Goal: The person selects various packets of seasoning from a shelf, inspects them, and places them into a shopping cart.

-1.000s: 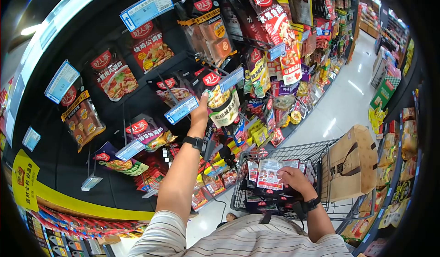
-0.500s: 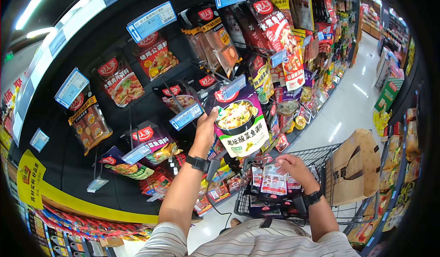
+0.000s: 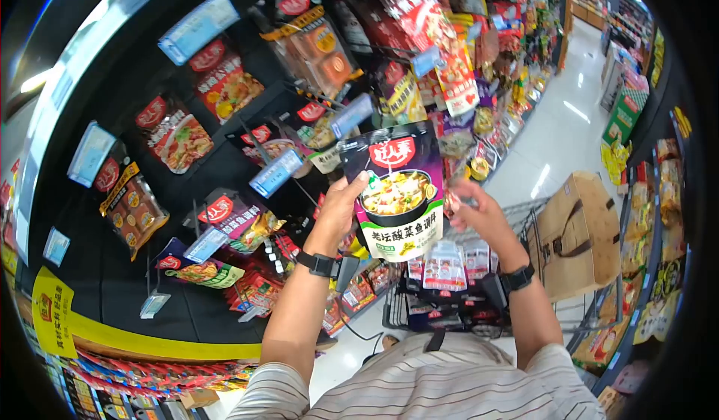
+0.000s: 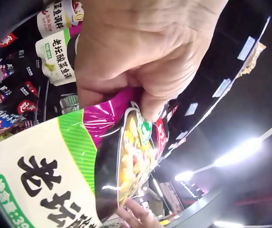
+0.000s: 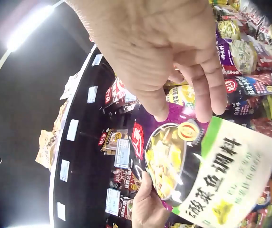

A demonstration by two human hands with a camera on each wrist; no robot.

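Note:
A black and purple pouch of pickled-cabbage fish seasoning (image 3: 393,195) with a white bottom is held up in front of the shelf. My left hand (image 3: 337,210) pinches its left edge, thumb on the printed front, as the left wrist view (image 4: 145,52) also shows. At the opposite edge, my right hand (image 3: 483,218) has its fingers spread loosely, the fingertips right at the pouch. From the right wrist, the thumb and fingers (image 5: 202,102) overlap the purple edge. Below, the wire shopping cart (image 3: 389,315) holds several dark seasoning packets (image 3: 446,266).
Hooks with hanging seasoning packets (image 3: 176,135) and blue price tags (image 3: 198,26) cover the dark shelf at the left. A brown paper bag (image 3: 580,240) hangs at the cart's right. The aisle floor (image 3: 550,158) runs between the shelves.
My left hand has drawn the pouch off the shelf toward me and to the right. My right hand has risen from over the cart to the pouch's right edge.

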